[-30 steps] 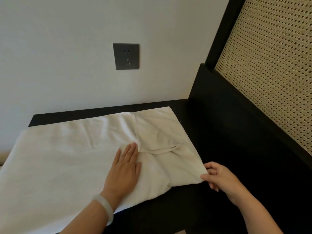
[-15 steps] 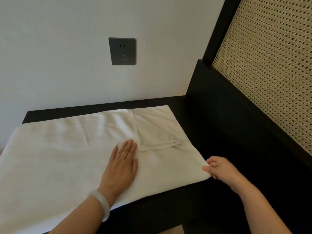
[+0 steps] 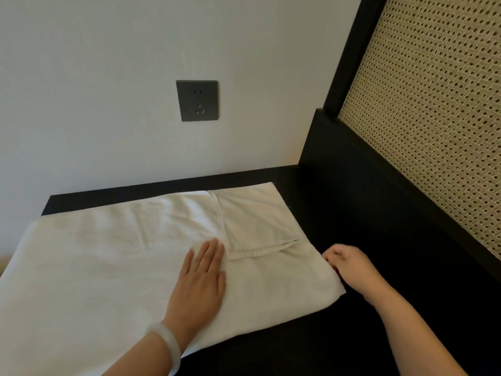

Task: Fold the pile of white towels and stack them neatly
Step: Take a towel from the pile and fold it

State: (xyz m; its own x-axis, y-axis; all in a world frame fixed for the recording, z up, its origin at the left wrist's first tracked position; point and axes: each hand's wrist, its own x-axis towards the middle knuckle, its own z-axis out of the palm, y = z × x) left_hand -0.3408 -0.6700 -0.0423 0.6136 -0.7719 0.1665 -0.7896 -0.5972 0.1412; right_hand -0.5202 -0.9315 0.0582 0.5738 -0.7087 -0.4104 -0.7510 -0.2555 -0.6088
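A large white towel (image 3: pixel 95 267) lies spread flat over a black tabletop (image 3: pixel 339 240), hanging past its left edge. Its far right corner is folded back on itself as a smaller flap (image 3: pixel 254 226). My left hand (image 3: pixel 202 280) lies flat on the towel with straight fingers, just left of the flap's hem. My right hand (image 3: pixel 349 265) is at the towel's right edge with curled fingers pinching the cloth there.
A dark wall socket (image 3: pixel 197 100) sits on the white wall behind the table. A black frame with a woven cane panel (image 3: pixel 433 118) rises along the right side. Bare black tabletop shows to the right and in front of the towel.
My right hand has slid up the towel's right edge, and that edge now lies straighter and flatter. The left hand stays pressed in place. The camera has tilted slightly.
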